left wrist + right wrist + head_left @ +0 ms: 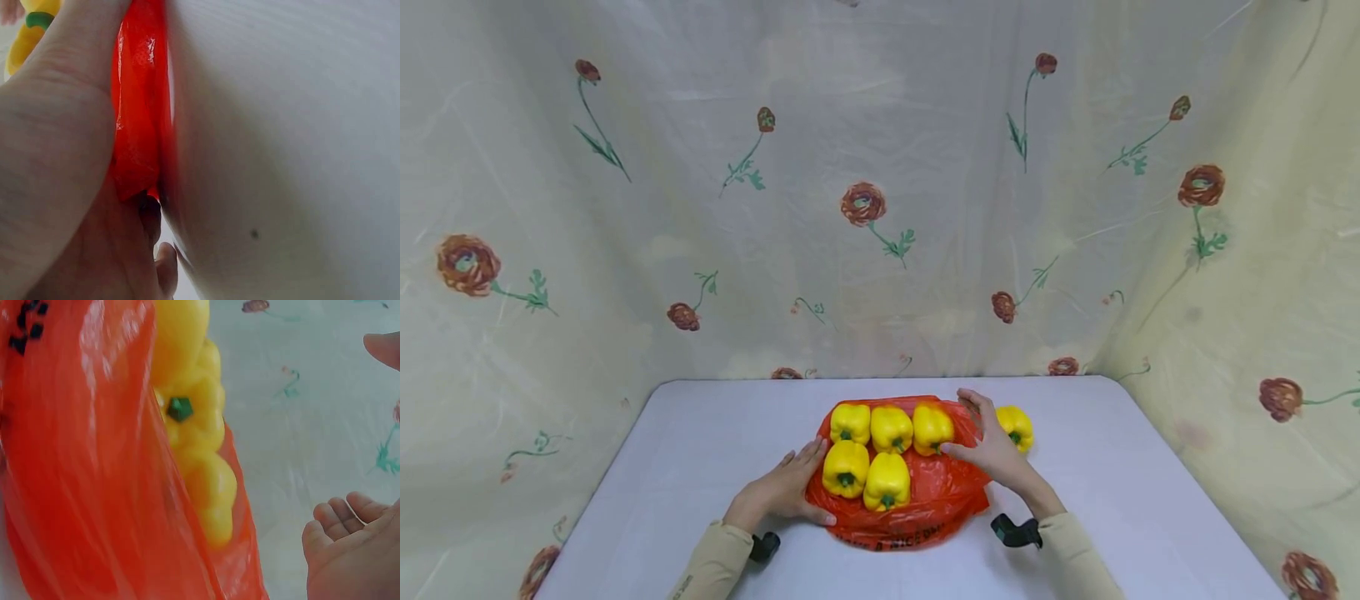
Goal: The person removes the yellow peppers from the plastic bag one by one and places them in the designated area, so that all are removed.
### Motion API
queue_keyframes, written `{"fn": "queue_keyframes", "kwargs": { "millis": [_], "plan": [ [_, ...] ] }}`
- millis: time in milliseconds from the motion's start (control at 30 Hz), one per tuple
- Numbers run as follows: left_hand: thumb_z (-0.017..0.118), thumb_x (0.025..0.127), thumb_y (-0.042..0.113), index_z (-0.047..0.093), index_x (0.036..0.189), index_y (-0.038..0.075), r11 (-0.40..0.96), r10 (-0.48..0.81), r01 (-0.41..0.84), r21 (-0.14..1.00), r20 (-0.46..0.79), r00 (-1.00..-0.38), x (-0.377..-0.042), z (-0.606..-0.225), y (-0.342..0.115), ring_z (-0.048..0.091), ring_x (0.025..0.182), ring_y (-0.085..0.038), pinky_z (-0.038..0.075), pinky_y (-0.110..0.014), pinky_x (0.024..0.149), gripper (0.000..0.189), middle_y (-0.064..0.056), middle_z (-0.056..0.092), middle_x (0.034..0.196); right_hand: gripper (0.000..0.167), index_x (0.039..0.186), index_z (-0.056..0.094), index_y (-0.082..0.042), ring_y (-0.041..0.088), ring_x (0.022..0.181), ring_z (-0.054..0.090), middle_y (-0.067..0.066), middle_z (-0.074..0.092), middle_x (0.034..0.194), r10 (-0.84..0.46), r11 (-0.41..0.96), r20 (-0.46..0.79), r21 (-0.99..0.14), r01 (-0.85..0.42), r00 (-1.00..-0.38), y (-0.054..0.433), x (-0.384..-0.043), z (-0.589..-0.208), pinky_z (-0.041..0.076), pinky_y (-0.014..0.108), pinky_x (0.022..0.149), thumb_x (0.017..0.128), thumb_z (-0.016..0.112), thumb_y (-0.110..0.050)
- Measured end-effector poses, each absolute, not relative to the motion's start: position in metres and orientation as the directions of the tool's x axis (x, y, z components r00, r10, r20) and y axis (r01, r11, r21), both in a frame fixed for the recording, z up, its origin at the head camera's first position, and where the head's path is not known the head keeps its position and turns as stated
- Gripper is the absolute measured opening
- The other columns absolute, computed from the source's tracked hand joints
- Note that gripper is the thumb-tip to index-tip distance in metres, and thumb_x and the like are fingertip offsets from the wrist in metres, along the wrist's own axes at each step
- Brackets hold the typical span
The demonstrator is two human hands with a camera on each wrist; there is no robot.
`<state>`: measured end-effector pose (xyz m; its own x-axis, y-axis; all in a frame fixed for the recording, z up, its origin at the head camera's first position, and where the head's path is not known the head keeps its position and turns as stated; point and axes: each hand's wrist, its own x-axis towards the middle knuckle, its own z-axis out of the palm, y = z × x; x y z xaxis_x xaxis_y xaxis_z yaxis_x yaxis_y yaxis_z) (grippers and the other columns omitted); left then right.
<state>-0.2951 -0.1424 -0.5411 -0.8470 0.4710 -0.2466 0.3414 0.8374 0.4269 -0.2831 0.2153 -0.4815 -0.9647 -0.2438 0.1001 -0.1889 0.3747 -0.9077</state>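
A red plastic bag (940, 479) lies on the table with several yellow bell peppers (887, 482) in its opening, three in the far row and two nearer. My left hand (786, 483) rests along the bag's left edge, fingers extended and thumb toward the front. The left wrist view shows the red plastic (139, 100) against that hand. At the bag's right side is my right hand (996, 450), fingers spread, beside the far-right pepper (932, 428). It holds nothing in the right wrist view, where its palm (359, 553) faces the peppers. Whether its thumb touches that pepper, I cannot tell.
Another yellow bell pepper (1017, 427) sits on the white table (1112, 467) outside the bag, partly behind my right hand. A flower-patterned curtain (940, 292) hangs at the back and sides. Both wrists wear black devices (1017, 532).
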Motion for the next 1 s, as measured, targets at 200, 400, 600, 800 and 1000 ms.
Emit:
{"fn": "queue_keyframes", "kwargs": {
  "millis": [200,400,600,800,1000],
  "plan": [
    [0.073,0.07,0.065,0.009,0.156,0.008,0.837,0.471,0.336,0.433,-0.254,-0.845,-0.295,-0.541,-0.142,0.011,0.151,-0.028,0.011,-0.051,0.122,0.121,-0.011,0.006,0.164,0.094,0.149,0.017,-0.019,0.034,0.147,0.017,0.008,0.019,0.158,-0.275,0.356,0.092,-0.915,-0.19,-0.957,0.195,-0.277,-0.488,0.023,0.058,0.116,0.08,0.079,-0.034],
    [0.074,0.07,0.064,0.009,0.156,0.009,0.841,0.465,0.334,0.425,-0.252,-0.849,-0.295,-0.543,-0.143,0.011,0.151,-0.028,0.011,-0.051,0.122,0.121,-0.011,0.006,0.164,0.089,0.149,0.02,-0.019,0.034,0.147,0.02,0.006,0.022,0.157,-0.324,0.343,0.085,-0.918,-0.201,-0.942,0.177,-0.272,-0.495,0.027,0.058,0.115,0.082,0.078,-0.031],
    [0.074,0.069,0.065,0.01,0.156,0.009,0.845,0.459,0.329,0.421,-0.256,-0.851,-0.296,-0.544,-0.142,0.011,0.15,-0.028,0.011,-0.051,0.122,0.121,-0.01,0.007,0.164,0.082,0.147,0.023,-0.021,0.036,0.146,0.022,0.006,0.024,0.156,-0.354,0.324,0.06,-0.928,-0.183,-0.933,0.168,-0.269,-0.505,0.027,0.058,0.115,0.084,0.076,-0.023],
    [0.074,0.069,0.065,0.01,0.156,0.009,0.848,0.454,0.325,0.418,-0.259,-0.853,-0.296,-0.543,-0.141,0.011,0.15,-0.027,0.011,-0.051,0.122,0.122,-0.01,0.007,0.164,0.082,0.146,0.025,-0.018,0.035,0.145,0.025,0.006,0.027,0.155,-0.37,0.315,0.046,-0.933,-0.172,-0.928,0.163,-0.268,-0.513,0.028,0.054,0.115,0.083,0.077,-0.025],
    [0.073,0.069,0.066,0.009,0.156,0.01,0.849,0.453,0.322,0.418,-0.264,-0.852,-0.296,-0.542,-0.141,0.011,0.151,-0.027,0.011,-0.051,0.122,0.122,-0.01,0.007,0.164,0.081,0.145,0.027,-0.016,0.035,0.143,0.029,0.009,0.03,0.153,-0.381,0.319,0.016,-0.936,-0.148,-0.925,0.157,-0.266,-0.517,0.027,0.054,0.116,0.082,0.077,-0.024]
  ]
}}
